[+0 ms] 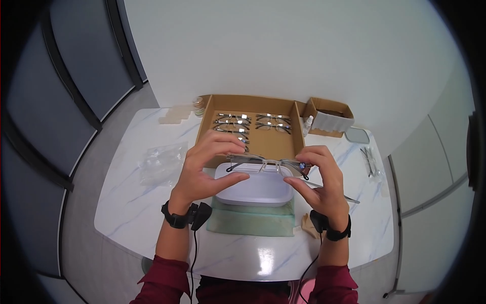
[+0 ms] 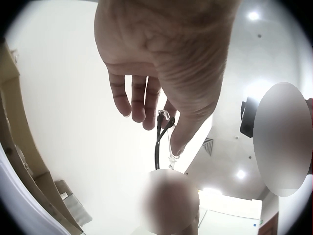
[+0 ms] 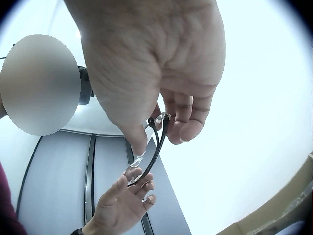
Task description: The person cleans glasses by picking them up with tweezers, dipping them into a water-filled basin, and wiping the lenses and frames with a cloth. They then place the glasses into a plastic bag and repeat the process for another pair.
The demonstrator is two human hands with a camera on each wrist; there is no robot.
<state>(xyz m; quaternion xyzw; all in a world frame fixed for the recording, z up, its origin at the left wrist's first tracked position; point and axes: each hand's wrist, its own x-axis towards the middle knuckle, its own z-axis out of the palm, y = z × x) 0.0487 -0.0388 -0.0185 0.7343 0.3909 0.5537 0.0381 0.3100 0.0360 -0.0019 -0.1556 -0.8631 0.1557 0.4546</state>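
Observation:
A pair of glasses (image 1: 264, 163) with clear rims and dark temple tips is held up level above a white basin (image 1: 253, 195). My left hand (image 1: 202, 167) pinches one end between thumb and fingers; my right hand (image 1: 326, 187) pinches the other end. Folded dark temples (image 2: 157, 147) hang beside the thumb of the left hand (image 2: 166, 58) in the left wrist view. In the right wrist view, the right hand (image 3: 151, 58) holds the near end of the glasses (image 3: 159, 147), with the left hand (image 3: 120, 208) beyond.
Behind the basin, a cardboard box (image 1: 299, 119) holds several glasses in rows. A smaller box (image 1: 344, 110), a spray bottle (image 1: 308, 125) and a grey-rimmed tray (image 1: 357, 135) stand at the right. A green cloth (image 1: 250, 224) lies under the basin, a plastic bag (image 1: 162, 164) at the left.

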